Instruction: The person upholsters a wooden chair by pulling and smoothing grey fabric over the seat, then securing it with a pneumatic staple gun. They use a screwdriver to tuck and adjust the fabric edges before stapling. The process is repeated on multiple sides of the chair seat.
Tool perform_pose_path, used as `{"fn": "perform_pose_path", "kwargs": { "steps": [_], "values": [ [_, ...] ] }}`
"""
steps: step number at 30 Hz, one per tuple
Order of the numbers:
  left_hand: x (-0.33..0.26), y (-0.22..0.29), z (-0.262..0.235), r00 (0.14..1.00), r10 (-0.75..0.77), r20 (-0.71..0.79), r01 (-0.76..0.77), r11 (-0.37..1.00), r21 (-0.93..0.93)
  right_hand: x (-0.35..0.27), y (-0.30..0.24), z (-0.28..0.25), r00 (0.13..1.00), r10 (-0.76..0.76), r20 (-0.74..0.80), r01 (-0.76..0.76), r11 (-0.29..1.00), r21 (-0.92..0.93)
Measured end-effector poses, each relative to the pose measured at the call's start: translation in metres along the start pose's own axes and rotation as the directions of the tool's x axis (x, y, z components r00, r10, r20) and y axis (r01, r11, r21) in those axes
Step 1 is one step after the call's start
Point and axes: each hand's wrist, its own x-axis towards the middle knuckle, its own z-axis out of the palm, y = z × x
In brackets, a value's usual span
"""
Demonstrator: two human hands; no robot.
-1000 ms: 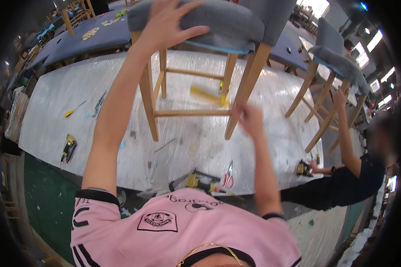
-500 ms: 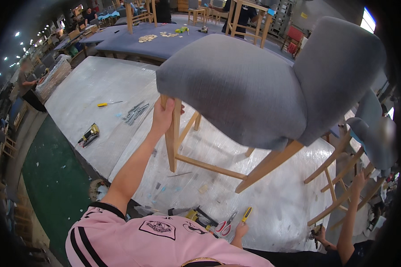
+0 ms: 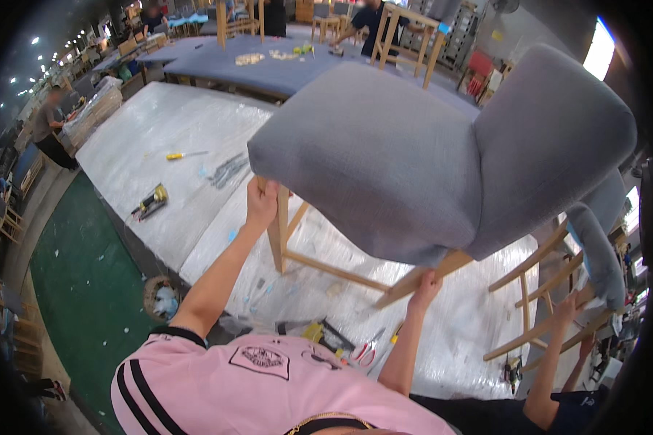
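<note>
Table (image 3: 457, 326), perhaps wrapped; hands (image 3: 262, 204) grip upholstered chair (image 3: 374, 156).

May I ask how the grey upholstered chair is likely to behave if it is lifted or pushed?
The grey chair would probably move as one stiff piece, since a rung joins its wooden legs. It may tip backward if pushed high up, given the tall backrest. On the shiny table covering, its legs might slide easily.

Head-worn fisheye view, angled downward
</note>
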Motion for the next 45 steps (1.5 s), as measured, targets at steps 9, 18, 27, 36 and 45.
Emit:
{"fn": "perform_pose_path", "kwargs": {
  "steps": [9,18,27,36,45],
  "values": [
    [0.034,0.055,0.030,0.984,-0.140,0.115,0.131,0.988,0.083,0.016,-0.112,0.030,0.931,-0.259,-0.257,0.213,0.958,-0.194],
    [0.071,0.050,0.051,0.975,-0.115,0.189,0.087,0.985,0.150,0.043,-0.218,0.127,0.995,0.101,-0.018,-0.099,0.988,0.122],
    [0.069,0.046,0.053,0.960,0.281,-0.010,-0.257,0.889,0.379,0.050,-0.210,0.141,0.984,-0.099,-0.148,0.136,0.955,0.265],
    [0.111,0.191,0.164,0.371,0.548,0.749,-0.926,0.273,0.259,0.065,-0.173,0.151,0.962,-0.130,-0.238,0.181,0.962,0.203],
    [0.124,0.173,0.203,0.348,0.328,0.878,-0.937,0.110,0.331,0.075,-0.190,0.134,0.739,-0.582,-0.340,0.431,0.796,-0.426]
  ]
}}
